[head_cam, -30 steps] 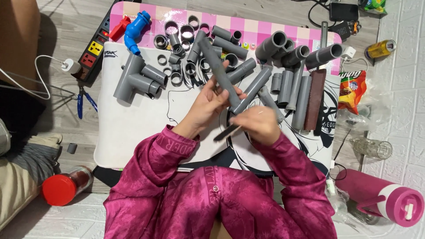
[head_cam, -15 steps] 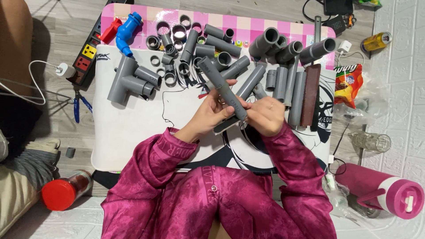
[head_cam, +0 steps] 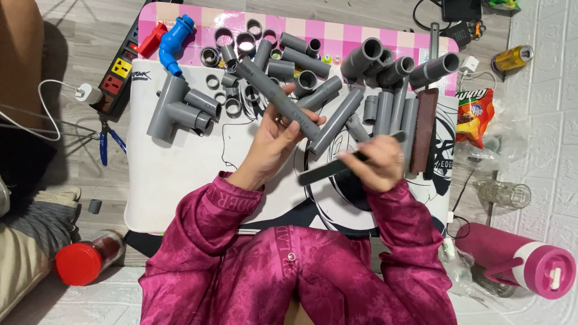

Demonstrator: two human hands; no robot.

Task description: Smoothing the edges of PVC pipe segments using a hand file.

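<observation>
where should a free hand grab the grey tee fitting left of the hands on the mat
Best guess: grip the grey tee fitting around its long straight body, coming from above and the left. That side faces bare mat, while two branch sockets stick out to the right toward the loose rings, so fingers would crowd there. The left hand already holds a pipe.

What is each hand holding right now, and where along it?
Left hand grips a grey pipe near its lower end. Right hand holds a flat dark file around its middle.

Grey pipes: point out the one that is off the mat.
The long grey pipe held in the left hand, slanting up-left above the mat. The other pipes lie on it.
</observation>
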